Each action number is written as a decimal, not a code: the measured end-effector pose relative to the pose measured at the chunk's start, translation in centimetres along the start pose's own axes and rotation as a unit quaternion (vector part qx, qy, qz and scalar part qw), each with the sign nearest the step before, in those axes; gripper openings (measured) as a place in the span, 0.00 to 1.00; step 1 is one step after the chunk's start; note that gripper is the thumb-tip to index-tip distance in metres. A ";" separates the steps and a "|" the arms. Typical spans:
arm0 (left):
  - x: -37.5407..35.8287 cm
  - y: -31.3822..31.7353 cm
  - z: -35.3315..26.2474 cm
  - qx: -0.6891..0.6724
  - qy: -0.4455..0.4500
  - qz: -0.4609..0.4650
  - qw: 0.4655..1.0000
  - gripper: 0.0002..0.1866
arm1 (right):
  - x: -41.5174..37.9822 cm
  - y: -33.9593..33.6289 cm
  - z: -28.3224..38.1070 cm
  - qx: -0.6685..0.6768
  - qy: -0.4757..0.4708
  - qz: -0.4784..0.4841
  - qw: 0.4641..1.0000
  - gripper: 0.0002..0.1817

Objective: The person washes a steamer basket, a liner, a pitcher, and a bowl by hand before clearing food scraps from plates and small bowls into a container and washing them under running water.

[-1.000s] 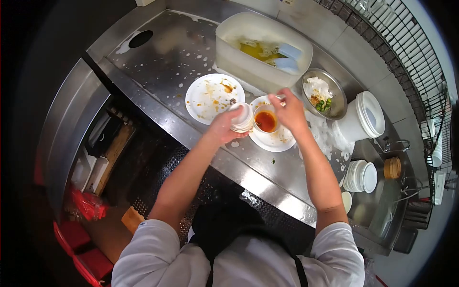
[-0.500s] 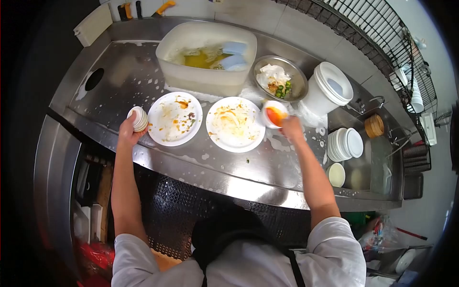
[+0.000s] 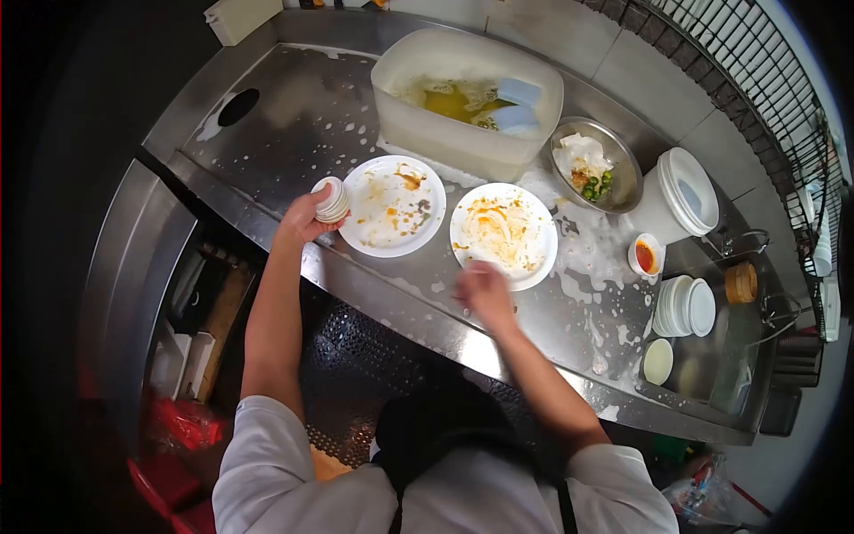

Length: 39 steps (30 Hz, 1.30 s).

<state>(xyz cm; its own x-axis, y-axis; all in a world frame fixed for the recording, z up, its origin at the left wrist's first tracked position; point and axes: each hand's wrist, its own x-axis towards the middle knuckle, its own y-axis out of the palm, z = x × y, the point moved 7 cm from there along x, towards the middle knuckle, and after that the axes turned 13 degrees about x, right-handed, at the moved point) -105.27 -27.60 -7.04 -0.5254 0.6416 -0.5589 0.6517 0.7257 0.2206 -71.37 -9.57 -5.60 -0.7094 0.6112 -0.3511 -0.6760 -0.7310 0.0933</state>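
My left hand (image 3: pixel 308 216) is closed round a small stack of white dishes (image 3: pixel 332 201) at the left edge of a food-stained white plate (image 3: pixel 393 206). A second stained plate (image 3: pixel 503 233) lies to its right. My right hand (image 3: pixel 483 289), blurred by motion, is over that plate's front-left rim; its fingers are too smeared to read. A small white bowl with red-orange sauce (image 3: pixel 645 255) stands at the right, apart from both hands.
A plastic tub (image 3: pixel 454 147) with yellowish liquid and blue sponges stands behind the plates. Right of it are a metal bowl (image 3: pixel 630 182) with scraps, a white bucket (image 3: pixel 654 209), stacked dishes (image 3: pixel 673 307) and a sink (image 3: pixel 712 369). A wire rack (image 3: pixel 756 89) hangs at upper right.
My right hand has let go of the sauce bowl, which now stands beside the bucket, and has moved left to the second plate. The view has shifted; my left hand still holds the stack.
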 end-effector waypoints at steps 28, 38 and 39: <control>-5.6 22.6 7.5 -0.015 -0.042 0.178 0.983 0.21 | 1.8 -14.3 4.2 -0.425 -0.056 -0.255 0.867 0.23; -6.0 23.2 7.8 0.001 -0.024 0.115 0.993 0.19 | 9.8 -11.5 5.3 -0.569 -0.193 0.150 0.785 0.24; -5.9 23.2 8.0 -0.002 -0.029 0.111 0.993 0.19 | 9.2 -11.9 5.0 -0.537 -0.128 0.142 0.822 0.23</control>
<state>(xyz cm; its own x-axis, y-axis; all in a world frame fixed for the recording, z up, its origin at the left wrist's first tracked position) -82.69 -16.59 -4.99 -0.3369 0.7702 -0.5416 0.7452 0.5697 0.3466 -70.83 6.28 -5.27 -0.9194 0.3136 -0.2375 -0.0074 -0.6175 -0.7865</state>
